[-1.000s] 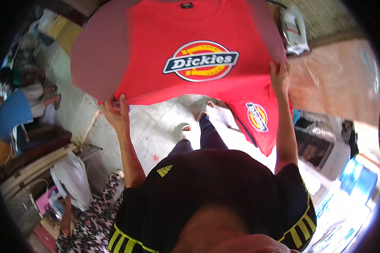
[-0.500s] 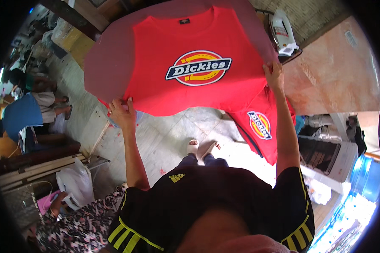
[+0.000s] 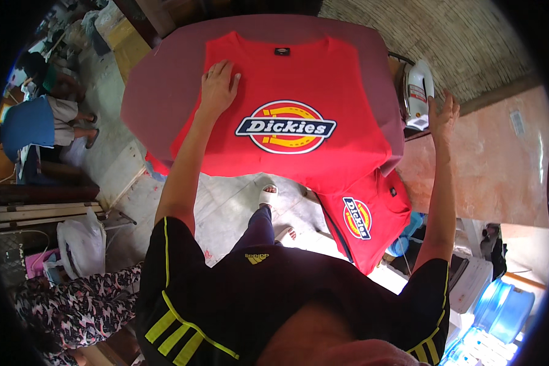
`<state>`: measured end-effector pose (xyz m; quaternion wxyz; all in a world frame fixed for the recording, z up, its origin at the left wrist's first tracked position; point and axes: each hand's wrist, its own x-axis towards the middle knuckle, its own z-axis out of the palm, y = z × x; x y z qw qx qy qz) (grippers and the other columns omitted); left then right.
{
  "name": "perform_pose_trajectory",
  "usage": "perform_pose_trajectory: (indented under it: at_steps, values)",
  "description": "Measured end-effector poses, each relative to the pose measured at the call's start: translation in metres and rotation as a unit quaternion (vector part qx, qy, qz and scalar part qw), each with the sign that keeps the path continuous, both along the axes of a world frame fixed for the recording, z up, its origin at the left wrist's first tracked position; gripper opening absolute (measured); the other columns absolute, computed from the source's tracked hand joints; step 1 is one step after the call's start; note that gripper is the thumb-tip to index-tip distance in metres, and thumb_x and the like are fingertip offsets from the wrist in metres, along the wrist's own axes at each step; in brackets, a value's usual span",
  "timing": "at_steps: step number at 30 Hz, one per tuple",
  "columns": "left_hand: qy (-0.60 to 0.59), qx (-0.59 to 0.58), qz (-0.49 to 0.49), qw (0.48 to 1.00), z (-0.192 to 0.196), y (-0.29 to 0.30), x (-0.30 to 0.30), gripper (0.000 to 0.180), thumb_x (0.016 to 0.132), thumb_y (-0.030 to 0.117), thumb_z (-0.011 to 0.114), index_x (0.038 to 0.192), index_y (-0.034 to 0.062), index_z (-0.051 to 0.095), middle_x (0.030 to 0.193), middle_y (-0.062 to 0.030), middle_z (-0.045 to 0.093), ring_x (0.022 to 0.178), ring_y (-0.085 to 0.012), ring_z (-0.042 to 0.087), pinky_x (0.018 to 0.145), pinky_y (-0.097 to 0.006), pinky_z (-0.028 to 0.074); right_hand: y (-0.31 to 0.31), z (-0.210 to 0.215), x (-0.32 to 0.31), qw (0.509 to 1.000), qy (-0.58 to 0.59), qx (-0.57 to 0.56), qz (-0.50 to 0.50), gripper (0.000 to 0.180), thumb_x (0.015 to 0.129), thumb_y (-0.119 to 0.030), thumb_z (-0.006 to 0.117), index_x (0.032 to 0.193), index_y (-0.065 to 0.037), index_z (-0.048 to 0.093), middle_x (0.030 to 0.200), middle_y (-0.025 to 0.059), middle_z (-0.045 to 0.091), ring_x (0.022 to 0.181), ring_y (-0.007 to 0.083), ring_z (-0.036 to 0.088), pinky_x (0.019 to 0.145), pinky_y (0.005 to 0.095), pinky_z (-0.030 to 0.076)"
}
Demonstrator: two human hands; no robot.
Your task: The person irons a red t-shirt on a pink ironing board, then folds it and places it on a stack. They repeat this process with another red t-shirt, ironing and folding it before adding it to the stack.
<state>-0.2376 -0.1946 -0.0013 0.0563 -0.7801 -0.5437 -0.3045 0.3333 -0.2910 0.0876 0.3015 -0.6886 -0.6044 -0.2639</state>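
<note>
A red sleeveless shirt (image 3: pixel 299 76) with a round printed logo lies spread on a mauve padded ironing board (image 3: pixel 155 91). My left hand (image 3: pixel 219 90) rests flat on the shirt's upper left part, fingers extended. My right hand (image 3: pixel 443 116) is raised off the board's right side, fingers apart, with nothing in it. Just left of those fingers, a white clothes iron (image 3: pixel 418 91) sits on a dark stand; whether they touch it, I cannot tell. Another red shirt (image 3: pixel 372 213) with the same print hangs below the board's right front edge.
A pinkish panel (image 3: pixel 488 152) is at the right, with blue water containers (image 3: pixel 506 311) lower down. At left, a person in a blue top (image 3: pixel 27 122) bends over. A white plastic bag (image 3: pixel 82 244) and patterned cloth (image 3: pixel 73 305) are at lower left.
Both hands have let go of the shirt's lower edge. My left hand moved up onto the cloth; my right hand moved right toward the iron. The shirt now lies flatter and lower in view.
</note>
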Motion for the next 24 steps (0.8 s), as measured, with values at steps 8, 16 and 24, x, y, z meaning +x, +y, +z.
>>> perform_pose_trajectory:
  at_steps: [8,16,24]
  values:
    - [0.012,0.009,-0.017,1.000,-0.017,0.106,0.001,0.043,0.098,0.026,0.057,0.133,0.0010,0.055,0.139,-0.0145,0.054,0.131,-0.0336,0.050,0.108,-0.048,0.039,0.051,-0.018,0.059,0.981,0.085,-0.173,-0.012,0.062,0.094,-0.043,0.065,0.137,0.001,0.054,0.132,0.0293,0.057,0.120,0.0425,0.057,0.100,0.0475,0.046]
    - [0.126,0.013,0.056,0.990,-0.013,0.111,-0.005,0.052,0.103,0.040,0.046,0.146,0.0107,0.047,0.155,-0.0068,0.041,0.141,-0.0316,0.040,0.112,-0.056,0.032,0.077,-0.016,0.081,0.940,0.273,-0.204,0.033,0.051,0.098,-0.041,0.064,0.122,0.005,0.064,0.093,0.0155,0.071,0.085,0.0215,0.067,0.079,0.0347,0.055]
    - [0.084,0.024,0.058,0.995,-0.022,0.114,-0.012,0.052,0.101,0.045,0.046,0.143,0.0150,0.052,0.153,-0.0087,0.043,0.143,-0.0328,0.038,0.115,-0.056,0.028,0.085,0.009,0.051,0.817,0.520,-0.247,0.047,0.033,0.101,-0.041,0.059,0.095,-0.008,0.059,0.065,-0.0028,0.050,0.045,0.0052,0.044,0.039,0.0241,0.036]
